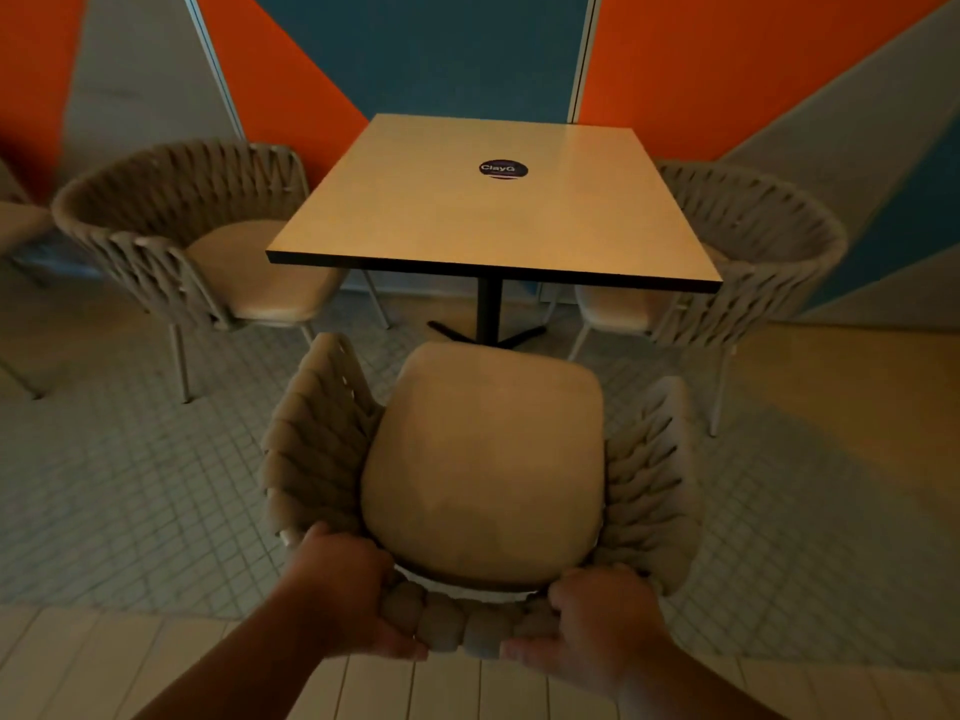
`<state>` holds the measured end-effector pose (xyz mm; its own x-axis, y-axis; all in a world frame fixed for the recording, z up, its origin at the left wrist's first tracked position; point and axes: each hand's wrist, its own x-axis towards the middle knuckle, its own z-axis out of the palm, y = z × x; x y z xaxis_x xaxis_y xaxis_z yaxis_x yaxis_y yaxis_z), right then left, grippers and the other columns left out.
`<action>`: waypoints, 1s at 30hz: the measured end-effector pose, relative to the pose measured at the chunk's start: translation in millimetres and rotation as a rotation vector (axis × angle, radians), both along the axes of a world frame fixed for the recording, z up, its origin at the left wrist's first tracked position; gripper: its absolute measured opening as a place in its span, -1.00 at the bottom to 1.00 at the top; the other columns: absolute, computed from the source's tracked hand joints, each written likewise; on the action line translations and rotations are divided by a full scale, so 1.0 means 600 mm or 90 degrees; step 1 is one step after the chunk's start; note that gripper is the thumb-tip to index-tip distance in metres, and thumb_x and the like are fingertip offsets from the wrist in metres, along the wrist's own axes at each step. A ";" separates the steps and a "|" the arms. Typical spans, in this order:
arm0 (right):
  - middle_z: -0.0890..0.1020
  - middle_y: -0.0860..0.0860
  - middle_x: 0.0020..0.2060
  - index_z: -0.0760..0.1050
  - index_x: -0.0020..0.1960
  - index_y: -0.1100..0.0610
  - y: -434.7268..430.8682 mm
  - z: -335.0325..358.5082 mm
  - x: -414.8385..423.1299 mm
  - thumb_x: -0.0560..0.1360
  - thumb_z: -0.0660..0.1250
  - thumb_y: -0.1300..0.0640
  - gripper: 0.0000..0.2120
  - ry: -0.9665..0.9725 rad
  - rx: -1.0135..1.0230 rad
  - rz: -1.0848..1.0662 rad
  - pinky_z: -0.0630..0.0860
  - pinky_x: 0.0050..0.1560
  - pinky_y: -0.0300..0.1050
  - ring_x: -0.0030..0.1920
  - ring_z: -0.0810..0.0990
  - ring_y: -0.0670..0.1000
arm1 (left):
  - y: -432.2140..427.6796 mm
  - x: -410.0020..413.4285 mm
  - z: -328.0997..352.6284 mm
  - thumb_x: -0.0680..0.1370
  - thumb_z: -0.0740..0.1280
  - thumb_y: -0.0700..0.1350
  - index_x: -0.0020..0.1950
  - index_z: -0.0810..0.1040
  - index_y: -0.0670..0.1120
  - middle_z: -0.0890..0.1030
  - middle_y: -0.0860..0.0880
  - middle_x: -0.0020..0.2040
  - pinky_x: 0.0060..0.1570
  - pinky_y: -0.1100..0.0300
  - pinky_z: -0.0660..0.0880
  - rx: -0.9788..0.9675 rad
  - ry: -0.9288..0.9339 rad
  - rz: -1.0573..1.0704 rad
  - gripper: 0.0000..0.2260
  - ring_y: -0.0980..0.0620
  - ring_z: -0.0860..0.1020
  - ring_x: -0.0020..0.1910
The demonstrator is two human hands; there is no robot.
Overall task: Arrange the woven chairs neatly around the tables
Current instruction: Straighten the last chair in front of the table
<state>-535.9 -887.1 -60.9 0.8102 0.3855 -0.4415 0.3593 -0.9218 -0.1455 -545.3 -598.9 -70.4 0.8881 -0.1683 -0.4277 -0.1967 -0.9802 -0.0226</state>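
While the nearest woven chair (311, 449) stands facing the table (467, 226), its seat cushion (483, 439) just short of the near edge, you hold its woven back with both hands, your left hand (343, 589) curled round the left part and your right hand (597, 615) curled round the right. Two more chairs flank the table, the left chair (171, 236) and the right chair (753, 252), a round dark sticker (503, 169) lies on the tabletop, and small grey floor tiles (130, 485) meet a wall (415, 54) of orange, blue and grey panels.
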 end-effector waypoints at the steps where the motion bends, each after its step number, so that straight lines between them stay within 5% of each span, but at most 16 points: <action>1: 0.45 -0.07 -0.34 0.37 -0.33 0.01 -0.002 0.000 0.005 0.04 -0.06 -0.79 -0.14 -0.015 -0.002 0.003 0.33 -0.19 -0.09 -0.20 0.52 0.02 | 0.000 0.002 -0.002 -0.01 0.12 0.73 0.02 0.60 0.19 0.62 0.23 -0.08 0.13 0.07 0.35 -0.009 -0.018 0.007 -0.14 0.12 0.56 -0.01; 8: 0.46 -0.10 -0.29 0.44 -0.22 -0.05 -0.006 -0.016 0.020 0.08 0.03 -0.76 -0.19 -0.076 0.009 0.036 0.30 -0.13 -0.10 -0.07 0.60 0.02 | 0.004 0.016 -0.014 0.02 0.12 0.72 0.06 0.61 0.26 0.62 0.26 -0.12 0.14 0.08 0.35 -0.035 -0.029 0.003 -0.17 0.17 0.55 -0.03; 12: 0.56 -0.06 -0.26 0.41 -0.29 -0.02 -0.013 -0.016 0.051 0.09 0.04 -0.76 -0.20 -0.100 -0.001 0.049 0.29 -0.21 -0.10 -0.21 0.52 0.00 | -0.006 0.038 -0.009 0.00 0.15 0.72 -0.11 0.58 0.17 0.61 0.26 -0.19 0.09 0.09 0.38 -0.033 -0.042 0.021 -0.22 0.15 0.56 -0.07; 19: 0.62 -0.04 -0.22 0.53 -0.19 0.01 -0.028 -0.037 0.073 0.01 -0.11 -0.80 -0.02 -0.133 0.013 0.065 0.42 -0.19 -0.08 -0.15 0.59 0.00 | -0.015 0.054 -0.015 -0.01 0.16 0.72 -0.08 0.58 0.16 0.61 0.24 -0.19 0.16 0.06 0.36 -0.022 -0.047 0.037 -0.20 0.14 0.56 -0.07; 24: 0.62 -0.07 -0.17 0.45 -0.22 -0.03 -0.050 -0.033 0.085 0.07 -0.02 -0.78 -0.15 -0.139 0.024 0.085 0.31 -0.19 -0.09 -0.10 0.61 0.02 | -0.038 0.051 -0.013 0.03 0.17 0.70 -0.16 0.50 0.14 0.58 0.22 -0.21 0.10 0.09 0.32 -0.021 -0.074 0.036 -0.27 0.11 0.58 -0.05; 30: 0.60 -0.08 -0.19 0.52 -0.19 -0.01 -0.081 -0.037 0.109 0.05 -0.08 -0.79 -0.07 -0.179 0.029 0.109 0.29 -0.17 -0.08 -0.09 0.61 0.03 | -0.067 0.064 -0.024 0.03 0.13 0.71 -0.08 0.60 0.07 0.65 0.17 -0.16 0.10 0.09 0.30 -0.020 -0.097 0.034 -0.15 0.08 0.60 -0.04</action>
